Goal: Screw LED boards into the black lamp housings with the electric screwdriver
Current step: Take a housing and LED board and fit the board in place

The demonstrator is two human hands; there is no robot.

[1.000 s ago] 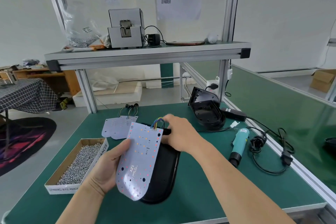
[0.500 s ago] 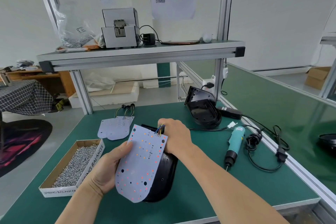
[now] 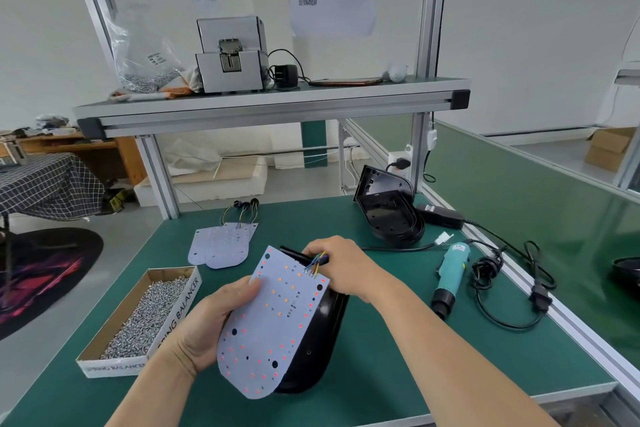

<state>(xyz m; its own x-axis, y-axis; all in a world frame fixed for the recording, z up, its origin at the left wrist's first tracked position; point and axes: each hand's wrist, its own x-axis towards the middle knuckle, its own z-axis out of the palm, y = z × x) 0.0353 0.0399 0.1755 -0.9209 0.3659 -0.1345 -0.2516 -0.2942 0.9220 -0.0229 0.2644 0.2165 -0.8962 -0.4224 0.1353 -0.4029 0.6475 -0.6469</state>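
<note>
Tilting over the glossy black lamp housing near the worktop's front edge is a flat white LED board, rounded at one end and dotted with LEDs. The left hand clamps its fingers on the board's edge; the right hand pinches its coloured wires. A cardboard box at the left edge holds silvery screws.

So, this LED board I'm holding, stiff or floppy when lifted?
Probably stiff: the LED board looks flat though the left hand grips only one edge. Likely light, being thin. Its wires, pinched by the right hand, may tug.
</note>
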